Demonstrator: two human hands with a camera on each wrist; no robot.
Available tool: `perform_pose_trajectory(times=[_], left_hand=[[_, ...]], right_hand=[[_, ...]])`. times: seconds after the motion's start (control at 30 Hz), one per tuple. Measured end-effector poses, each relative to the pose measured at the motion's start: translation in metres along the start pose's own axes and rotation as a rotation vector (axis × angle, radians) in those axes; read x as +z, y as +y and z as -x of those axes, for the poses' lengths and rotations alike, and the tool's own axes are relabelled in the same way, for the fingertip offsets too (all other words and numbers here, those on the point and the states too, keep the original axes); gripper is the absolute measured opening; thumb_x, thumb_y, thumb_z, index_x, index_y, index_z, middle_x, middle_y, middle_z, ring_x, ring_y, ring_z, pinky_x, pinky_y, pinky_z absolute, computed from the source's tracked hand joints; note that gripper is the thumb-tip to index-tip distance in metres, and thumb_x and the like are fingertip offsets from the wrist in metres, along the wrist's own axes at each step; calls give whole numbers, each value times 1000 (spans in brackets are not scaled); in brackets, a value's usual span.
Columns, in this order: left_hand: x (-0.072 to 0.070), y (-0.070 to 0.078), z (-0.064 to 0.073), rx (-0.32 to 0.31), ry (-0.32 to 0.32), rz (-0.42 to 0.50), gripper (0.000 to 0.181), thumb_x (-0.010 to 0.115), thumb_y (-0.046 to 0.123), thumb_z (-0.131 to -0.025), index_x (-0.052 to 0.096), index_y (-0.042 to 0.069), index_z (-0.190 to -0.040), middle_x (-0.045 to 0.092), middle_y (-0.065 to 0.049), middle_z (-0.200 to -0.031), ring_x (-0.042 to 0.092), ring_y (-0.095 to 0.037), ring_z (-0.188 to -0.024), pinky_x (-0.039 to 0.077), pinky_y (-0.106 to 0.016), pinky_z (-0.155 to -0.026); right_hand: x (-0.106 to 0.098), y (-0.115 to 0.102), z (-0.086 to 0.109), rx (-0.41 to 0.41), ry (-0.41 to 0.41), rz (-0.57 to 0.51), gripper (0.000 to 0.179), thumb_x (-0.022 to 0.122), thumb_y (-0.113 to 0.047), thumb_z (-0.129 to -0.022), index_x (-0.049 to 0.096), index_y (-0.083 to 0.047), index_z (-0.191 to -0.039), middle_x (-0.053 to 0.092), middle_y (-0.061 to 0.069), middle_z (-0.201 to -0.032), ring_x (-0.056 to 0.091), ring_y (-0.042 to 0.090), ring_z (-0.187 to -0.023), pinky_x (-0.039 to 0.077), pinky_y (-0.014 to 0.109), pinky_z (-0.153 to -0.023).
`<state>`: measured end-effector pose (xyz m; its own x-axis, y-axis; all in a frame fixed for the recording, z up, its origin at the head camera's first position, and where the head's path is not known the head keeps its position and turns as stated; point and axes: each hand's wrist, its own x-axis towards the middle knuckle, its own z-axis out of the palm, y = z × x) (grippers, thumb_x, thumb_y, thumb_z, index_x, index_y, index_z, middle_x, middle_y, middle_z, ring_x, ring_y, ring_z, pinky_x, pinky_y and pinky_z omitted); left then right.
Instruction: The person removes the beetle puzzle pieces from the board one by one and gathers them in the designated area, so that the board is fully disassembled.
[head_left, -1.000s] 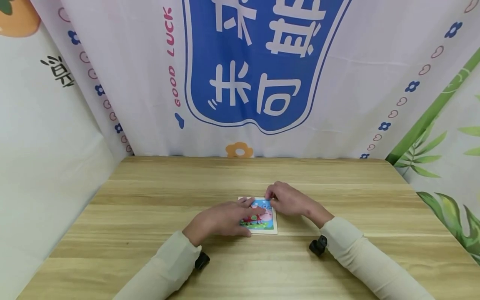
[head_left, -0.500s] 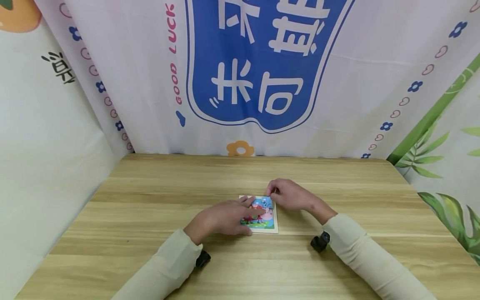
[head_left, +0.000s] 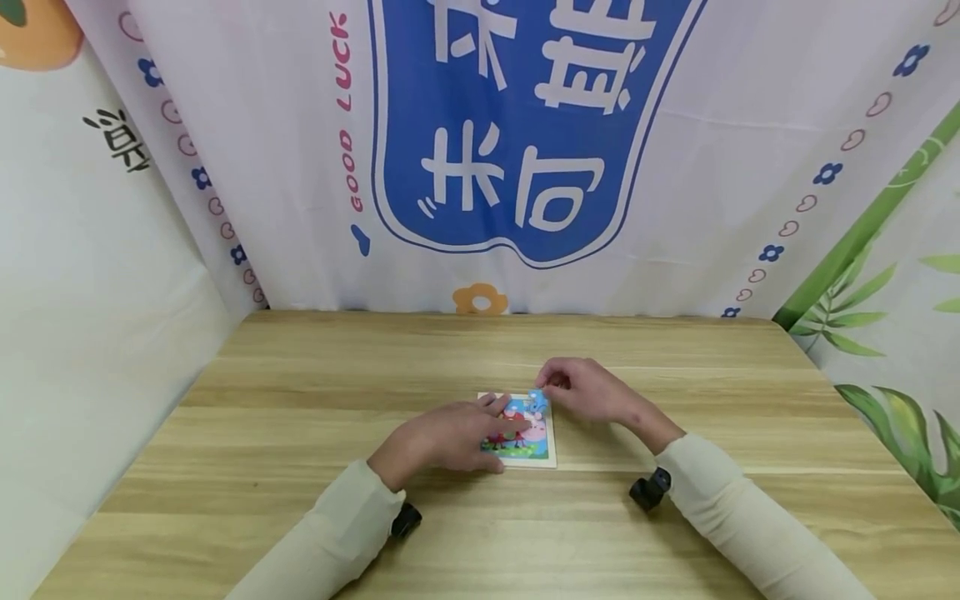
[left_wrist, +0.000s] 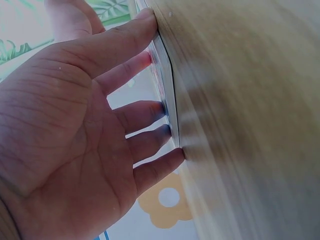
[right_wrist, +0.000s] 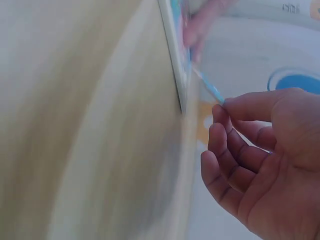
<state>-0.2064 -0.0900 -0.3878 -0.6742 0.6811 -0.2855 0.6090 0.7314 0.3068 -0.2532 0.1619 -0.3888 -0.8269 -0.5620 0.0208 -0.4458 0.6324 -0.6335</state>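
A small square jigsaw puzzle (head_left: 552, 452) with a cartoon pig picture and a pale border lies flat on the table. My left hand (head_left: 447, 435) rests over its left side, fingers spread across the picture; in the left wrist view the fingertips (left_wrist: 159, 107) press on the puzzle and the thumb reaches its near edge. At the upper right corner, my right hand (head_left: 592, 392) pinches a blue puzzle piece (head_left: 537, 401) between thumb and index finger. The right wrist view shows that piece (right_wrist: 212, 90) tilted up at the board's corner, the other fingers loosely curled.
The wooden table (head_left: 300, 517) spreads out around the puzzle. A printed curtain (head_left: 300, 167) hangs along its far edge, with more cloth at both sides. Small black cameras (head_left: 649, 489) sit at both wrists.
The right hand has drawn slightly back to the right and lifted the blue piece, which has tipped up out of the puzzle's corner. My left hand has stayed in place.
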Motion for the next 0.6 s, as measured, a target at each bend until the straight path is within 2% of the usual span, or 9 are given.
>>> perform_pose_trajectory(times=[0.13, 0.27, 0.4, 0.6], left_hand=[[0, 0, 1, -4, 1, 9, 66, 70, 39, -99, 42, 37, -159, 20, -9, -169, 20, -32, -153, 28, -51, -117], [0, 0, 1, -16, 7, 23, 67, 72, 39, -97, 43, 36, -158, 21, -9, -169, 19, -30, -154, 26, -51, -118], [1, 0, 1, -12, 7, 30, 68, 73, 39, -97, 44, 35, -158, 21, -8, -169, 19, -29, -154, 25, -51, -119], [2, -1, 0, -1, 6, 12, 67, 71, 39, -99, 41, 36, -159, 19, -9, -169, 19, -29, -154, 26, -50, -118]], right_hand=[[-12, 10, 6, 22, 38, 6, 8, 63, -7, -102, 71, -9, -104, 66, 0, -96, 58, 18, -87, 51, 37, -79], [-34, 41, 15, 62, 69, 13, 10, 62, -8, -103, 72, -8, -104, 68, 2, -99, 58, 19, -90, 49, 39, -82], [-61, 74, 28, 145, 90, -5, 13, 59, -9, -104, 71, -6, -107, 68, 6, -104, 58, 23, -95, 47, 42, -85], [-97, 108, 49, 310, 128, 18, 23, 53, -11, -106, 69, 1, -117, 66, 16, -112, 56, 28, -96, 46, 39, -79]])
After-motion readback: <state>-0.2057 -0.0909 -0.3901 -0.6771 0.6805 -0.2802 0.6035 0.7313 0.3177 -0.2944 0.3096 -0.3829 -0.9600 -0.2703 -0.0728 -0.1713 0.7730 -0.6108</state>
